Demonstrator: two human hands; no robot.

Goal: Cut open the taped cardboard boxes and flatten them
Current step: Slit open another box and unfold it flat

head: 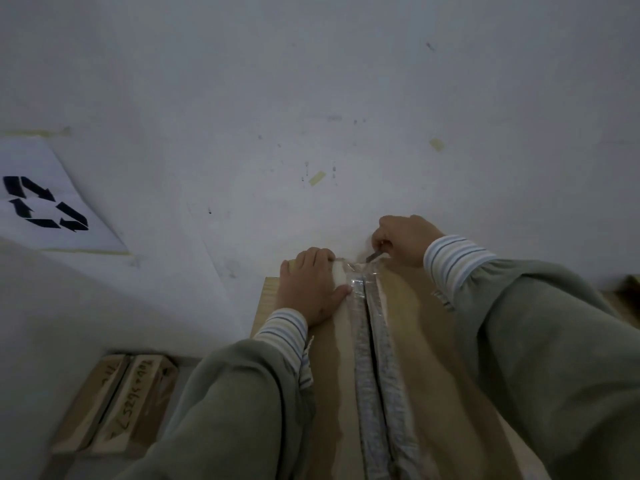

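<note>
A long brown cardboard box (426,358) lies in the lower right of the view, running away from the person toward a pale, scuffed white wall (311,81). Its top is matte corrugated board, and the two flaps meet along a centre seam covered by a strip of clear, glossy tape (372,341) that is wrinkled and catches the light. A dark slit shows along the middle of the tape where the flaps part.

The left hand (311,289) lies flat on the left flap near the far end, palm down, fingers spread and unclenched, the thumb touching the tape's edge. A striped knit cuff shows under a soft grey-green sleeve (242,403).

The right hand (405,240) sits at the far end of the seam, fingers curled tight around a small cutter (375,254), whose thin grey blade points down at the tape's end where the box meets the wall.

To the lower left, a second cardboard box (110,400) sits lower, with handwritten black digits on its flap and a dark gap along its seam. On the left, a white sheet (52,202) with a black recycling-arrow symbol is fixed with yellowish masking tape. Two short scraps of the same tape stick on the wall above the hands.
</note>
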